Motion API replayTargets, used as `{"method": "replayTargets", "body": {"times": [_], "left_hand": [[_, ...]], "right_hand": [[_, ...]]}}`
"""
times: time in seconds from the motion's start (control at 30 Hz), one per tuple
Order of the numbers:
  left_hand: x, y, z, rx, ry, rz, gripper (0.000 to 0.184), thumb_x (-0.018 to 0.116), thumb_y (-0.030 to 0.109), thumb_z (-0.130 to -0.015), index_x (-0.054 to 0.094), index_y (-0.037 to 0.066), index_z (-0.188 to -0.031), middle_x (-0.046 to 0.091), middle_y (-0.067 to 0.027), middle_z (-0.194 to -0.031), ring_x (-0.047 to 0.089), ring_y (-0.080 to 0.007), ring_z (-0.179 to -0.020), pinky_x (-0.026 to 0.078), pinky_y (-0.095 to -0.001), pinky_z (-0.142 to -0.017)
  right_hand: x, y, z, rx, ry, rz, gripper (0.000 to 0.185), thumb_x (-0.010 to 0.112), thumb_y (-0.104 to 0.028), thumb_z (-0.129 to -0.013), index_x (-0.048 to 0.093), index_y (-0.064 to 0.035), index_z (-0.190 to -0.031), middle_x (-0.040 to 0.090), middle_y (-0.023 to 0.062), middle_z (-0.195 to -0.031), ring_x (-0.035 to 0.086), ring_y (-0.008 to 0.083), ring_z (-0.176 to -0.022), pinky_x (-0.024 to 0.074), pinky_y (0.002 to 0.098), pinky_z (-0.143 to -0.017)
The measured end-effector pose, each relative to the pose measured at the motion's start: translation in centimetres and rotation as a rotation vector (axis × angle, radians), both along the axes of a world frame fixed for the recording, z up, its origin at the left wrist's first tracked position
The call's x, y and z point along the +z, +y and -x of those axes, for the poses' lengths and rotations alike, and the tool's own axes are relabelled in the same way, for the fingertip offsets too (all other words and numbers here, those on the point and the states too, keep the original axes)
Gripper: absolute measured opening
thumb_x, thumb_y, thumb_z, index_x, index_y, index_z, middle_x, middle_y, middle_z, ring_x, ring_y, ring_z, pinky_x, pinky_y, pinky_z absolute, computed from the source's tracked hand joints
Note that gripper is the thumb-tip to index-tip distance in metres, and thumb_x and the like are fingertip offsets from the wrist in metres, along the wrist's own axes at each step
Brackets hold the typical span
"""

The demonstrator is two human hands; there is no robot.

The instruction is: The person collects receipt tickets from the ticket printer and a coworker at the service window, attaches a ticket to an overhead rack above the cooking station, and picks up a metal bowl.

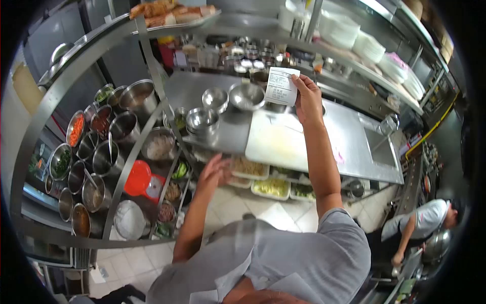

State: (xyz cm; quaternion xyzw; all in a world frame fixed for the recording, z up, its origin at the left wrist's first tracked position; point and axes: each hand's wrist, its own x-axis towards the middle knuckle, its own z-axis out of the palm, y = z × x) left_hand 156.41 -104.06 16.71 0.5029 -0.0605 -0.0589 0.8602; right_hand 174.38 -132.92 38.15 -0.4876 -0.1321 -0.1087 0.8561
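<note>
Pinched between thumb and fingers of my right hand (307,96) is a white printed receipt (281,87), held up in front of me above the worktop. Its print is too small to read. Below that arm lies a white cutting board (276,139). My left hand (215,171) is raised at the counter's front edge, fingers spread and slightly blurred, holding nothing. Nearest to it are a container of brownish food (249,167) and a stack of metal bowls (202,120).
To the left, a metal rack frames several pots and tubs of ingredients, including a red container (137,178) and a bowl of white powder (129,220). Stacked white plates (339,29) stand on the upper shelf. A co-worker (422,220) is at the stove side, lower right.
</note>
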Motion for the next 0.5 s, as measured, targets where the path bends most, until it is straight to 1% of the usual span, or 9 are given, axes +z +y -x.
{"method": "replayTargets", "body": {"times": [0.1, 0.13, 0.17, 0.2, 0.3, 0.37, 0.4, 0.43, 0.5], "left_hand": [[-4.1, 3.1, 2.8, 0.082, 0.069, -0.065, 0.065, 0.059, 0.014, -0.097, 0.031, 0.006, -0.155, 0.053, -0.0224, -0.145, 0.065, -0.0361, -0.12, 0.06, -0.0436, -0.087], [-4.4, 3.7, 3.7, 0.135, 0.103, -0.094, 0.061, 0.056, 0.011, -0.098, 0.033, 0.007, -0.154, 0.054, -0.0211, -0.144, 0.065, -0.0349, -0.119, 0.06, -0.0433, -0.088], [-4.3, 4.1, 5.0, 0.187, 0.144, -0.121, 0.058, 0.053, 0.009, -0.099, 0.034, 0.007, -0.153, 0.056, -0.0198, -0.143, 0.066, -0.0337, -0.117, 0.059, -0.0429, -0.089], [-4.4, 4.5, 5.7, 0.193, 0.127, -0.121, 0.058, 0.053, 0.009, -0.099, 0.034, 0.007, -0.153, 0.056, -0.0198, -0.143, 0.066, -0.0337, -0.117, 0.059, -0.0429, -0.089], [-5.6, 5.3, 6.7, 0.346, 0.221, -0.125, 0.053, 0.053, 0.011, -0.1, 0.037, 0.006, -0.151, 0.058, -0.0198, -0.139, 0.067, -0.0349, -0.116, 0.059, -0.0442, -0.088], [-7.0, 5.6, 7.0, 0.427, 0.177, -0.055, 0.05, 0.056, 0.016, -0.102, 0.039, 0.006, -0.148, 0.06, -0.0208, -0.136, 0.067, -0.0358, -0.115, 0.06, -0.0449, -0.086], [-8.8, 5.8, 6.5, 0.438, 0.116, -0.075, 0.051, 0.059, 0.026, -0.103, 0.04, 0.006, -0.146, 0.059, -0.0219, -0.135, 0.068, -0.0357, -0.113, 0.06, -0.0454, -0.084], [-8.3, 5.4, 6.1, 0.442, 0.112, -0.072, 0.051, 0.059, 0.026, -0.103, 0.04, 0.006, -0.146, 0.059, -0.0219, -0.135, 0.068, -0.0357, -0.113, 0.06, -0.0454, -0.084], [-7.4, 4.2, 5.9, 0.495, 0.157, -0.042, 0.056, 0.06, 0.032, -0.103, 0.039, 0.005, -0.147, 0.059, -0.0217, -0.135, 0.068, -0.0351, -0.112, 0.06, -0.0447, -0.084]], "right_hand": [[7.1, 0.5, -3.0, -0.183, -0.2, 0.228, 0.016, 0.071, -0.014, -0.095, 0.071, 0.0011, -0.101, 0.068, 0.0, -0.087, 0.059, 0.0058, -0.08, 0.0472, 0.0227, -0.071], [10.0, 0.1, -4.1, -0.374, -0.305, 0.426, 0.02, 0.072, -0.018, -0.094, 0.072, 0.0015, -0.099, 0.064, -0.0022, -0.083, 0.052, 0.004, -0.077, 0.0414, 0.0218, -0.067], [13.4, 0.9, -4.5, -0.358, -0.413, 0.341, 0.022, 0.072, -0.019, -0.093, 0.072, 0.0018, -0.1, 0.063, -0.003, -0.082, 0.05, 0.0045, -0.075, 0.0393, 0.022, -0.066], [16.3, -0.2, -6.9, -0.499, -0.428, 0.509, 0.026, 0.074, -0.021, -0.092, 0.072, 0.0017, -0.103, 0.063, -0.0031, -0.083, 0.051, 0.005, -0.076, 0.0407, 0.0225, -0.068], [25.0, 0.4, -11.4, -0.485, -0.731, 0.279, 0.03, 0.079, -0.023, -0.089, 0.071, 0.0009, -0.106, 0.064, -0.0043, -0.083, 0.051, 0.0032, -0.073, 0.0403, 0.022, -0.066], [30.1, 0.3, -14.2, -0.477, -0.796, 0.259, 0.033, 0.084, -0.022, -0.084, 0.071, 0.0003, -0.105, 0.067, -0.0002, -0.085, 0.056, 0.0063, -0.075, 0.0445, 0.0234, -0.067], [31.8, 0.5, -14.7, -0.701, -0.788, 0.379, 0.024, 0.075, -0.02, -0.087, 0.07, 0.0015, -0.096, 0.068, 0.0085, -0.081, 0.062, 0.0172, -0.074, 0.0478, 0.0327, -0.067], [32.8, 0.5, -15.6, -0.926, -0.764, 0.502, 0.021, 0.067, -0.018, -0.089, 0.068, 0.0028, -0.087, 0.069, 0.0172, -0.077, 0.067, 0.0281, -0.072, 0.0511, 0.0421, -0.068], [33.6, 0.2, -17.9, -0.945, -0.702, 0.461, 0.022, 0.072, -0.019, -0.085, 0.069, 0.0022, -0.089, 0.069, 0.0154, -0.08, 0.066, 0.026, -0.074, 0.0515, 0.0402, -0.069]]}}
